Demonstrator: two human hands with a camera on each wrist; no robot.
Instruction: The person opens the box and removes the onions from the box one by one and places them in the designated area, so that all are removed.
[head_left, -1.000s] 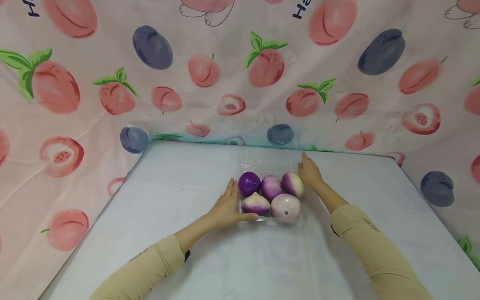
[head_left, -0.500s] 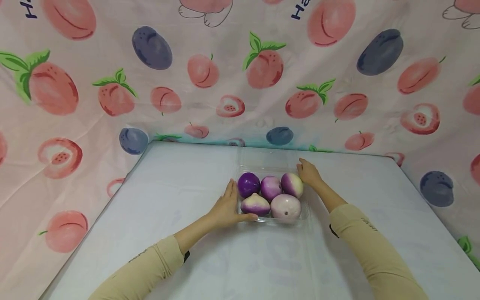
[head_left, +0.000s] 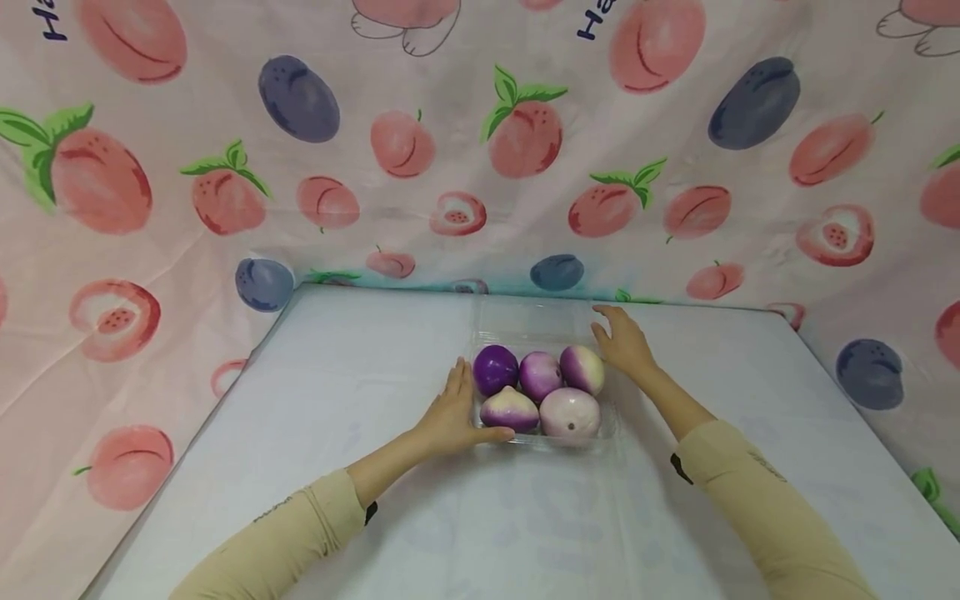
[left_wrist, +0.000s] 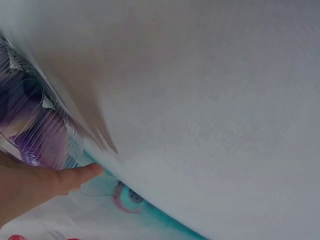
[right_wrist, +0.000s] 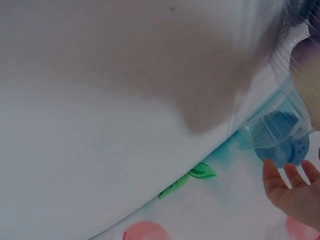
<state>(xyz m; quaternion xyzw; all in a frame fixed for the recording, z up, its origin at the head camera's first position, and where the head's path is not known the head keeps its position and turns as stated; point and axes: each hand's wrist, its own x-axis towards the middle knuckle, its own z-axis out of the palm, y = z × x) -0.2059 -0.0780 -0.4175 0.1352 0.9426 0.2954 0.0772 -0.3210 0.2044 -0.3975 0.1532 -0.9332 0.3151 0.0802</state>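
Observation:
A clear plastic clamshell box (head_left: 552, 443) lies on the table with its lid (head_left: 525, 317) folded back behind it. Inside sit several glossy, round, onion-like vegetables: a deep purple one (head_left: 496, 371), mottled and two-tone purple-and-cream ones (head_left: 582, 371), and a pale one (head_left: 570, 413) in front. My left hand (head_left: 448, 421) rests against the box's left side, fingers straight, thumb stretched along the front rim. Beside the back right corner is my right hand (head_left: 624, 342), its fingers spread and slightly bent near the lid's right edge. In the right wrist view those fingers (right_wrist: 272, 175) hold nothing.
White table covering (head_left: 360, 358) surrounds the box. A fruit-printed cloth (head_left: 420, 217) rises behind the table's back edge, close beyond the lid, and also along both sides.
The raised lid has lowered backward. My right hand first kept near its right edge, then its fingers spread and drew slightly away. My left hand stays against the box.

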